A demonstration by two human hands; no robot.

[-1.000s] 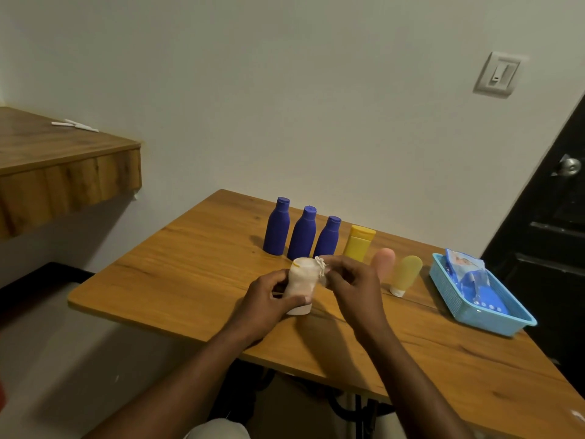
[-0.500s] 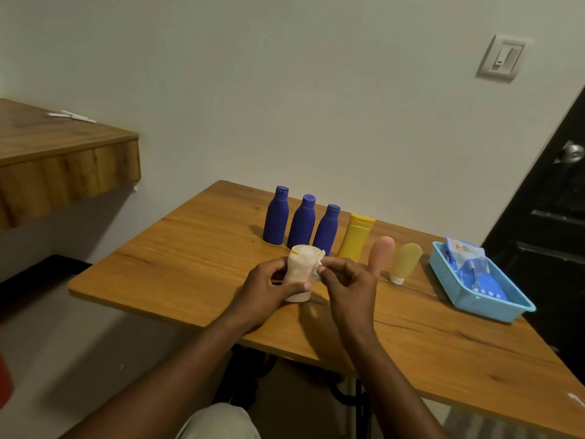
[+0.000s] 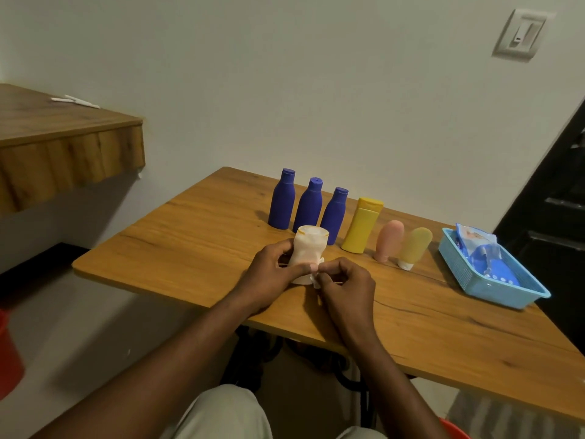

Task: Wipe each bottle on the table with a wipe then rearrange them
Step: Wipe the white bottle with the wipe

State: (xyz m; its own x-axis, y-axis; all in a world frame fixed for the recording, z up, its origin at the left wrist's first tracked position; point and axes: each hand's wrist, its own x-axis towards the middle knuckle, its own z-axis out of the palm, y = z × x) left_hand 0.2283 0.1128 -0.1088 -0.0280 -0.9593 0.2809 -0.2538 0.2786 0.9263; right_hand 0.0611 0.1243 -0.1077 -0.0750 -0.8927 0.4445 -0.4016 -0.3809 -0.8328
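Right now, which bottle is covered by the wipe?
The bottle in the left hand, at the front: the white wipe drapes over it. The six bottles behind stand bare.

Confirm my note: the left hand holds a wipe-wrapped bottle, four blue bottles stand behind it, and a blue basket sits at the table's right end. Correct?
Not quite. The head view shows three blue bottles, not four. The rest stands: the left hand holds the wipe-wrapped bottle, and the blue basket sits at the right end of the table.
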